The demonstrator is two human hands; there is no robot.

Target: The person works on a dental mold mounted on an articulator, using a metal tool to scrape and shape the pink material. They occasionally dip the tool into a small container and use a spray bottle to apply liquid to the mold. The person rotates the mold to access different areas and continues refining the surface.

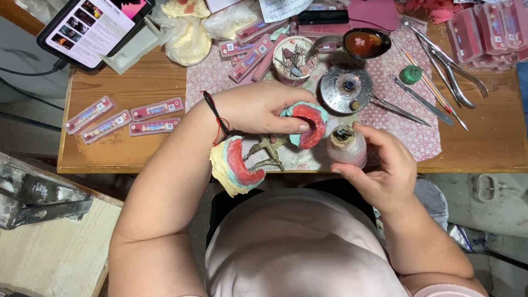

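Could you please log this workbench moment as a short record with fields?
Left hand: left hand holds a hinged dental model with red wax rims
Right hand: right hand grips a small pink jar
Surface: wooden table with patterned cloth
Nearby: round metal dish, metal tools, flat pink boxes, tablet

Left hand [258, 110] curls closed, forearm bent across the body; right hand [379, 165] cups inward, fingers wrapped.

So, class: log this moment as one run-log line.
left hand: holds hinged dental model | right hand: holds small glass burner | surface: wooden table
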